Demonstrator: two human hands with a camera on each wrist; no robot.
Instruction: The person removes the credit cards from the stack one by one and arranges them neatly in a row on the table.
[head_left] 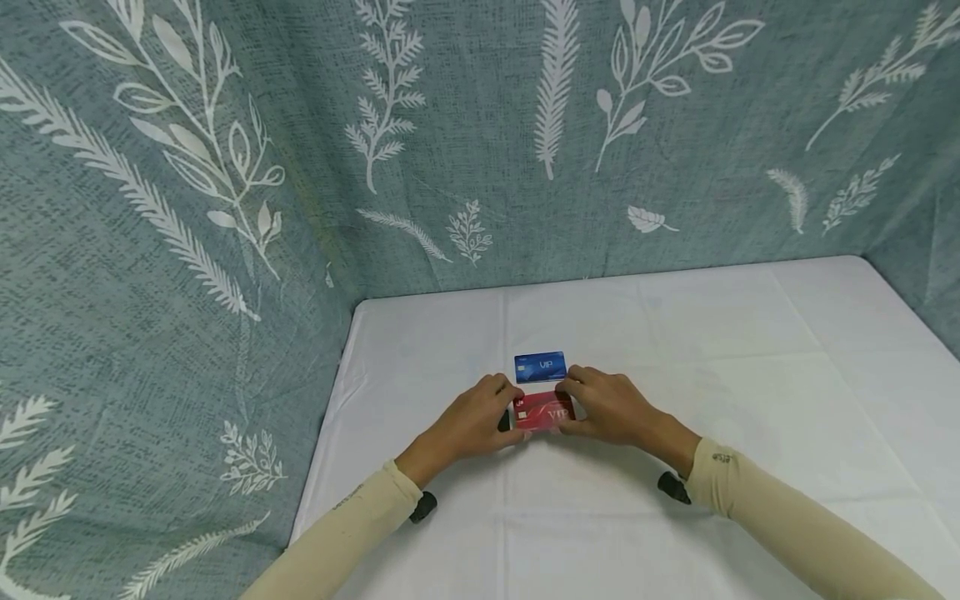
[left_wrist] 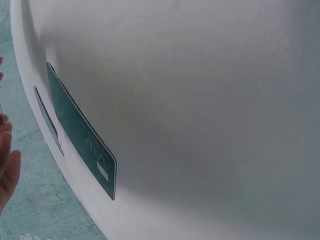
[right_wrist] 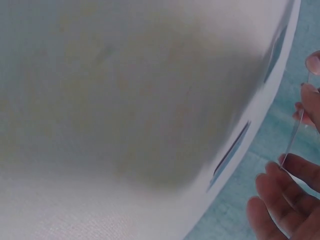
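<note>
Both hands hold a red VIP card (head_left: 542, 410) in the head view, raised above the white table. My left hand (head_left: 476, 417) pinches its left end between thumb and fingers, and my right hand (head_left: 611, 408) pinches the right end. A blue VIP card (head_left: 540, 367) lies flat just beyond it. Mostly hidden by the left hand and the red card is a dark card (head_left: 504, 419), which shows dark green (left_wrist: 80, 130) on the cloth in the left wrist view. In the right wrist view the held card (right_wrist: 294, 137) appears edge-on, as a thin line between fingertips.
A white cloth covers the table (head_left: 750, 375). Blue-green curtains (head_left: 487, 125) with white leaf prints hang behind it and at both sides. Small black devices (head_left: 673, 487) sit under both wrists, beside the cream sleeves (head_left: 787, 517).
</note>
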